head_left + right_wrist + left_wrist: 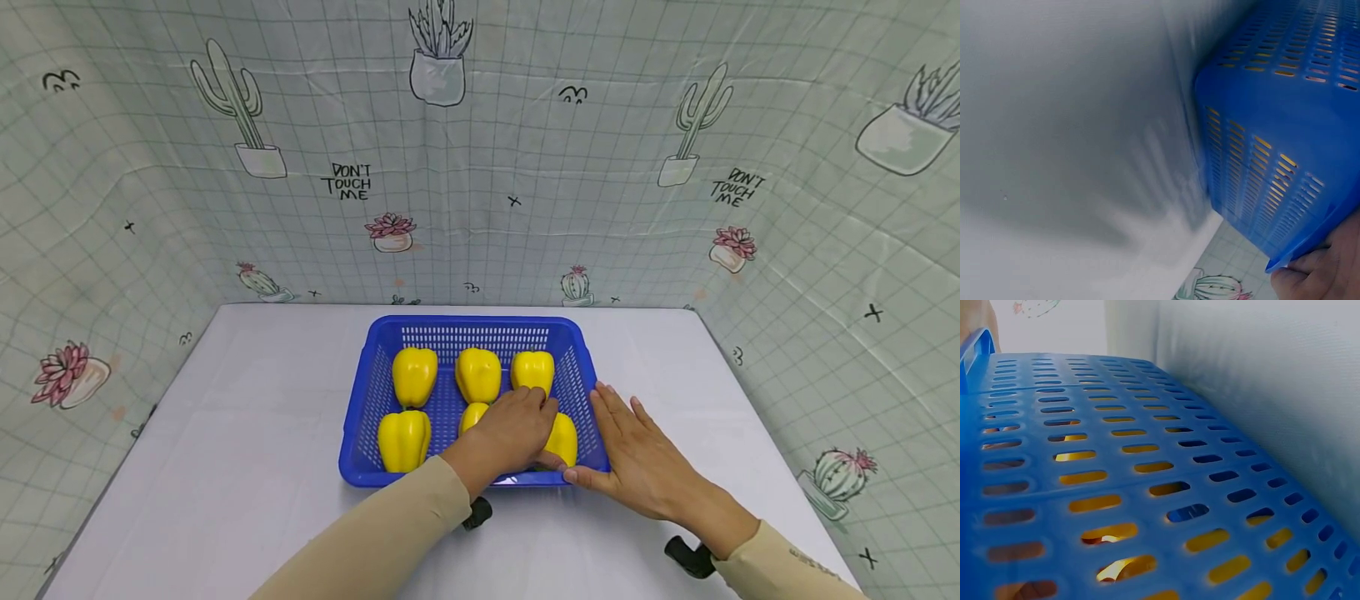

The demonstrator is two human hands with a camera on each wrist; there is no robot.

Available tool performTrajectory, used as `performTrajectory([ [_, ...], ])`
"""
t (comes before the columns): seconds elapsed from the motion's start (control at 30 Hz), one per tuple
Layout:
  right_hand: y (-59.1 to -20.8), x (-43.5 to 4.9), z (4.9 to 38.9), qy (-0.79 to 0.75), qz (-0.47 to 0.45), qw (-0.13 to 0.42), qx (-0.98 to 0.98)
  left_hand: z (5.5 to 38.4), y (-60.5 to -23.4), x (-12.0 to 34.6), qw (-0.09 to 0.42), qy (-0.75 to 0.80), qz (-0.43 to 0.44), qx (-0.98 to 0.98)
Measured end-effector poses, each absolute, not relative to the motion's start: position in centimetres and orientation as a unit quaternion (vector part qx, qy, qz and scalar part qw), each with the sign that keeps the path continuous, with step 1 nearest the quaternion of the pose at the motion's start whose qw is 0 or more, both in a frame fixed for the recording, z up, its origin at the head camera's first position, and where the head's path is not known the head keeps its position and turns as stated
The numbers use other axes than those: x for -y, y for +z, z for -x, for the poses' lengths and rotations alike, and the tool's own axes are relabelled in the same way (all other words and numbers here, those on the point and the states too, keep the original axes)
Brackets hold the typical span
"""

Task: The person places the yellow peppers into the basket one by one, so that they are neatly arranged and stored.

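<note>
A blue plastic basket holds several yellow bell peppers in two rows. Over its front right part, my left hand has its thumb at the near side and curled fingers at the far side of the front right yellow bell pepper, gripping it. Part of that pepper is hidden by the hand, as is most of the front middle pepper. My right hand rests on the basket's right rim with straight fingers, its thumb at the near corner. Slots in the basket wall show yellow in the left wrist view.
Three peppers stand along the back row, including the back left one; another pepper is at front left. A white table lies under the basket. Behind and beside it hangs a cactus-print cloth. Black wrist mounts show below both hands.
</note>
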State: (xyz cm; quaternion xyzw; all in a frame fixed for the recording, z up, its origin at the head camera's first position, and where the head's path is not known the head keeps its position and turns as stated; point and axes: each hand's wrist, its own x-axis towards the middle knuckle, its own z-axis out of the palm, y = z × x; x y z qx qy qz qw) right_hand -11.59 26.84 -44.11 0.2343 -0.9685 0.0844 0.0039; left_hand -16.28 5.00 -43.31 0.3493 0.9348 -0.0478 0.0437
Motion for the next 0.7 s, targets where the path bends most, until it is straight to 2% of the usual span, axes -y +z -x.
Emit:
performTrajectory([
  [0.4, -43.8, -26.9, 12.0, 0.069, -0.241, -0.001, 0.968, 15.7, -41.5, -3.6, 0.056, 0.02, -0.302, -0.952],
  [0.57, -43.4, -26.9, 12.2, 0.069, -0.232, 0.003, 0.97, 14.6, -40.0, -0.1, 0.048, 0.053, -0.264, -0.962],
  [0.7, -43.3, -27.3, 12.8, 0.084, -0.213, 0.027, 0.973, 13.7, -39.1, 4.6, 0.032, 0.081, -0.223, -0.971],
])
